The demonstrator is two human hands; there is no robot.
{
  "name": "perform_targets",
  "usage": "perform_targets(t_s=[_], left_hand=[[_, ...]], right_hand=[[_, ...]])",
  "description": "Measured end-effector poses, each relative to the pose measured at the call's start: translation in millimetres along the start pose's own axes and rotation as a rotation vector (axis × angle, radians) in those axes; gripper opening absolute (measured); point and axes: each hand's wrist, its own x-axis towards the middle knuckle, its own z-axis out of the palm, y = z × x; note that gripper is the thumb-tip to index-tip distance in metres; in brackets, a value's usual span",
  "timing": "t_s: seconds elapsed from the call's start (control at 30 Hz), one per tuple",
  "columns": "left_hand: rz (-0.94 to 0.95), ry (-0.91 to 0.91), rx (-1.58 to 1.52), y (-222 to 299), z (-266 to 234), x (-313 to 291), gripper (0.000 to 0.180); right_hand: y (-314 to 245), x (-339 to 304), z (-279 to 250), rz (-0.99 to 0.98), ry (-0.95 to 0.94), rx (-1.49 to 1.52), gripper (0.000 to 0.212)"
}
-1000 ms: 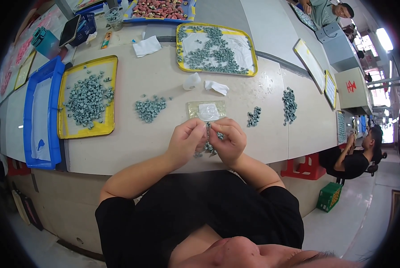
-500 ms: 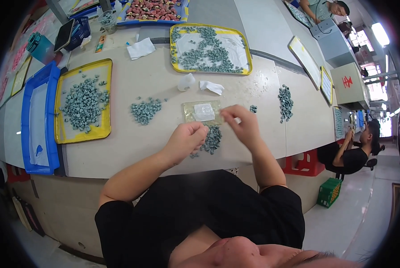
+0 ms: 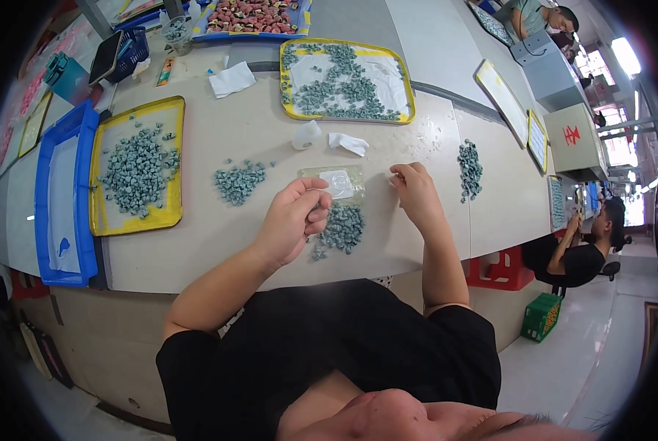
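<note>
My left hand (image 3: 291, 219) is held above the table with its thumb and fingers curled together in a pinch. Whatever sits between those fingertips is too small to make out. Just right of it lies a heap of small grey-green pieces (image 3: 344, 226). Beyond the heap, a flat translucent yellowish pad (image 3: 355, 184) bears a white square (image 3: 338, 184) with a round mark. My right hand (image 3: 417, 195) reaches down to the table right of the pad, fingers bent and close together; it covers the spot where a little cluster of pieces lay, and its fingertips hide anything held.
More grey-green pieces fill a yellow-rimmed tray (image 3: 178, 162) at left and another tray (image 3: 347, 117) at the back. Loose piles lie at left (image 3: 241, 182) and right (image 3: 471, 169). A blue bin (image 3: 44, 213), white cup (image 3: 307, 135) and folded tissue (image 3: 348, 143) stand around. Other people sit at right.
My left hand has moved left and turned, uncovering more of the heap. My right hand has moved right, away from the pad, down to the small cluster.
</note>
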Motion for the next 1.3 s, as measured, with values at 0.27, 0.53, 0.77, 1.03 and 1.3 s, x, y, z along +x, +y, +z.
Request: perform_targets(t_s=[0.27,0.53,0.77,1.03,1.3], left_hand=[[0.031,0.028,-0.022,3,-9,3,0.015],[0.142,0.234,-0.121,8,1,5,0.021],[0.196,0.158,-0.023,4,-6,6,0.020],[0.140,0.116,-0.006,3,-7,5,0.015],[0.077,0.046,0.026,2,-18,5,0.016]], right_hand=[[-26,4,18,-0.114,0.092,0.248,0.013],[-24,-3,27,-0.300,0.045,0.109,0.013],[-25,-7,24,-0.267,-0.040,0.059,0.013],[-46,-2,20,-0.682,0.241,0.060,0.027],[-44,0,25,-0.794,0.210,-0.037,0.031]])
